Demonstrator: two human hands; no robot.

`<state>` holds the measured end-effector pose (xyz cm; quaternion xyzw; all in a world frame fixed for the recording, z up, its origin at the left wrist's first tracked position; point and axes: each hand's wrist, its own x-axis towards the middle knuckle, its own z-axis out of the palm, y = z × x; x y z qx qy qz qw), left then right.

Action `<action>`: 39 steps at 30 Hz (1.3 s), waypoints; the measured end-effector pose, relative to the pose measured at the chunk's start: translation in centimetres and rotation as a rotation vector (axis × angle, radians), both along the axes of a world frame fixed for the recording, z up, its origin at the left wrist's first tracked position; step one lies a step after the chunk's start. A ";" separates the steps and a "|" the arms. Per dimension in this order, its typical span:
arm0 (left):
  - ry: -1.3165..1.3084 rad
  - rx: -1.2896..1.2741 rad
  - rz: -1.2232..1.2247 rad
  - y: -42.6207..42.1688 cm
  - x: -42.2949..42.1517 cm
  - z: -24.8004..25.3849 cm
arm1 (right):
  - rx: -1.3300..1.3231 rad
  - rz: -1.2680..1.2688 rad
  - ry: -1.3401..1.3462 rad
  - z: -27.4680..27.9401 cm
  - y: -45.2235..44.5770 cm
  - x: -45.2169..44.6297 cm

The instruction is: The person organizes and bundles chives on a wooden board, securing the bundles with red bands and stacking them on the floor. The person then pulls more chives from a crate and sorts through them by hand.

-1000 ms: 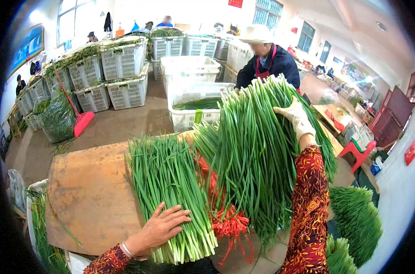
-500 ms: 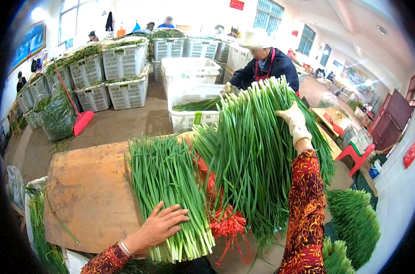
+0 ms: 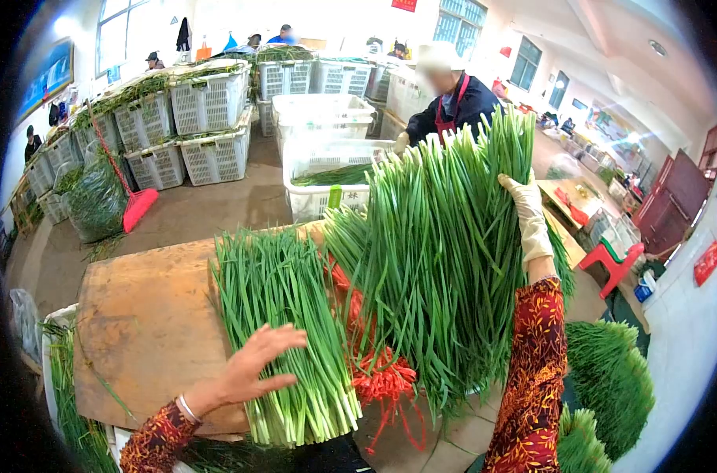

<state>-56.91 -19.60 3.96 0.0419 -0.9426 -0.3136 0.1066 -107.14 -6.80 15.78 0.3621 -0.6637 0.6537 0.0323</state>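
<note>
A large stack of garlic chives [image 3: 445,252], pale stem ends up, leans in front of me to the right. My right hand [image 3: 528,209], in a whitish glove, grips chives at the stack's right edge; some fingers are hidden among the leaves. A smaller pile of garlic chives [image 3: 283,315] lies across the wooden board [image 3: 149,331], white ends toward me. Over the left side of this pile hovers my bare left hand [image 3: 256,366], fingers apart and holding nothing. Red ties [image 3: 382,374] hang in a bundle between the two piles.
Across from me a co-worker [image 3: 457,102] stands by a white crate [image 3: 327,165] holding greens. Stacked crates [image 3: 212,102] and a red broom [image 3: 140,206] are at left. More chives [image 3: 607,378] lie low at right, near a red stool [image 3: 619,264].
My left hand has lifted off the smaller pile and shifted left. My right hand has moved slightly right, and chives at the stack's right edge now stand more upright.
</note>
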 end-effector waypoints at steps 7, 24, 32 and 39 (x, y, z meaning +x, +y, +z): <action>0.325 0.337 -0.085 0.1 -11.6 8.9 | -0.178 0.198 0.021 0.0 1.5 1.4; 0.372 1.335 -0.112 0.9 -36.1 12.0 | -0.230 0.404 -0.075 0.4 5.9 7.2; 0.498 1.496 -0.212 2.5 -36.9 12.8 | -0.144 0.456 -0.004 0.6 4.7 7.1; 0.710 1.014 -0.394 3.6 -34.3 13.1 | -0.080 0.100 0.419 -0.8 1.3 7.2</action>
